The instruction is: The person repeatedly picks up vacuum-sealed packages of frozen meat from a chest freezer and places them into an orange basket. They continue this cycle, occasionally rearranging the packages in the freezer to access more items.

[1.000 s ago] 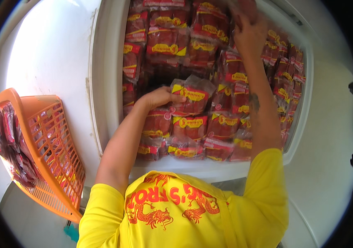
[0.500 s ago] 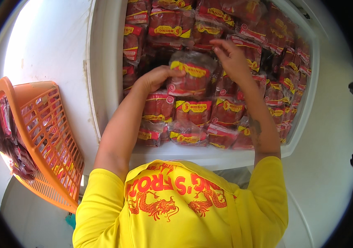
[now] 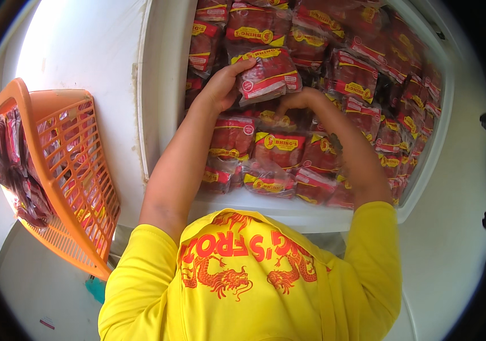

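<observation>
My left hand (image 3: 226, 85) is closed on the near left side of a clear plastic pack of red meat (image 3: 271, 74) with a red and yellow label. It holds this pack raised above the others, tilted. Just below and right of it, my right hand (image 3: 301, 101) reaches down among the packs, with a finger stretched against a lower pack (image 3: 267, 117). Its other fingers are partly hidden. Many similar packs lie in rows inside a white chest freezer (image 3: 311, 220), with a dark gap left of the right hand.
On the left, an orange plastic basket (image 3: 22, 111) leans tilted beside the freezer's wall, filled with more red packs (image 3: 33, 207). A teal item (image 3: 96, 288) lies below it. The freezer's raised rim runs close to my yellow shirt (image 3: 243, 307).
The held pack has moved up and away, still in my left hand. My right hand has come down and left, from above the packs into the gap below the held pack.
</observation>
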`<state>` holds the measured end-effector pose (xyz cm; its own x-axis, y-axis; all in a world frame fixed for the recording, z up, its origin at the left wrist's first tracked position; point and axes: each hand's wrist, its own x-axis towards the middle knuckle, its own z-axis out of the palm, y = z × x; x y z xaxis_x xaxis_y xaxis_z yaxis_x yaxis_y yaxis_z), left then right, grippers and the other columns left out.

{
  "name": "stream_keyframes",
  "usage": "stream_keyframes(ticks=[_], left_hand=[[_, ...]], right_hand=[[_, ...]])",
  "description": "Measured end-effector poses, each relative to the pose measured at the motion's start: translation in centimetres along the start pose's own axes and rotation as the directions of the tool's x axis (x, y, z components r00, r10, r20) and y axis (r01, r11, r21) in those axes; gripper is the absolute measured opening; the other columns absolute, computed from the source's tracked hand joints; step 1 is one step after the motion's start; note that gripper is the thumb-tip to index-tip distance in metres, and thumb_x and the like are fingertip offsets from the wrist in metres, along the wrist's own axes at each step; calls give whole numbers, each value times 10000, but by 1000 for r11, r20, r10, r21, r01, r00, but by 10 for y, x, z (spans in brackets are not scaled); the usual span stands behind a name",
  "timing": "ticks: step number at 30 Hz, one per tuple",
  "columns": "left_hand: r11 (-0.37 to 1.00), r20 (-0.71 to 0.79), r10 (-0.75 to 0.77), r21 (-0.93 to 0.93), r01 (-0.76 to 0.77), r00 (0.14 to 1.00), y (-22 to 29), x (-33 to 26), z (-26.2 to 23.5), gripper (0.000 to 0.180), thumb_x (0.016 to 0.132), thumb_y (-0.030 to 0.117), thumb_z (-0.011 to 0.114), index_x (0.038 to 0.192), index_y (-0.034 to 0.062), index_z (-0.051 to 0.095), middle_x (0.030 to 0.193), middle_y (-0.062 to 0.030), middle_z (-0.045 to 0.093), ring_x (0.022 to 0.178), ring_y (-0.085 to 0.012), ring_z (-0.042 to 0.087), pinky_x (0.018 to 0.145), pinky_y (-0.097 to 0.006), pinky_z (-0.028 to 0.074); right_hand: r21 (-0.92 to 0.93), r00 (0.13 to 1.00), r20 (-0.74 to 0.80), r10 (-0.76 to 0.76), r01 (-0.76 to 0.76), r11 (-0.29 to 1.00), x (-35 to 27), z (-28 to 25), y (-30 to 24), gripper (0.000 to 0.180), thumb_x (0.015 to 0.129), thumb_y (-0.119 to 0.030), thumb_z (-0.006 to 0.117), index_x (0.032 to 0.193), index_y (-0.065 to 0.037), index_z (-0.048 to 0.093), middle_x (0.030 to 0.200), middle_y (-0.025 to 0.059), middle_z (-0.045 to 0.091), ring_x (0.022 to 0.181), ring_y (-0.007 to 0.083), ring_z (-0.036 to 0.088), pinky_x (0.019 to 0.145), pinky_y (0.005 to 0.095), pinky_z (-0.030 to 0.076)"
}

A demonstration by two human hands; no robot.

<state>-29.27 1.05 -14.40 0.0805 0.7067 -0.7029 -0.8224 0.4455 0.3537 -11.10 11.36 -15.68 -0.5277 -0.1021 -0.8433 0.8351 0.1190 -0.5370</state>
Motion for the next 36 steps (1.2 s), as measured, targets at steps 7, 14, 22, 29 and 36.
stream_keyframes(ticks=[7,14,22,29,36], left_hand=[[935,-76,162,330,-128,984,6,-26,16,351,854,146,707,1154,14,580,1044,-78,672,898,-174,667,799,-316,540],[867,-90,292,445,-224,952,29,-49,25,352,825,119,733,1129,20,587,977,-61,677,860,-152,658,758,-291,537],[881,-55,302,398,-256,952,39,-54,32,350,839,98,713,1151,15,578,1022,-67,672,906,-149,659,796,-291,540],[871,-25,262,438,-224,965,21,-42,25,353,837,95,718,1150,18,574,1015,-66,671,897,-145,659,793,-285,531],[898,-77,146,430,-99,986,11,-46,26,334,858,121,699,1150,17,576,1014,-72,672,901,-163,663,799,-298,532]], right_hand=[[30,956,-151,-251,258,966,5,0,15,747,620,-159,846,1290,-20,546,1225,113,617,1071,219,593,854,340,492],[4,996,75,50,-51,999,-13,15,5,618,636,-94,801,1215,-80,587,1096,96,672,879,219,673,667,383,551],[-283,985,101,142,-109,953,-4,18,-19,773,619,-160,834,1325,-97,525,1146,146,638,1060,278,616,796,434,528],[-33,970,-72,-234,232,972,-19,33,20,909,653,-260,821,1427,-44,396,1388,205,467,1299,345,433,1078,384,356],[-401,879,-399,-263,91,911,-4,45,16,850,695,-380,803,1397,-65,440,1353,212,485,1243,382,454,1078,451,330]])
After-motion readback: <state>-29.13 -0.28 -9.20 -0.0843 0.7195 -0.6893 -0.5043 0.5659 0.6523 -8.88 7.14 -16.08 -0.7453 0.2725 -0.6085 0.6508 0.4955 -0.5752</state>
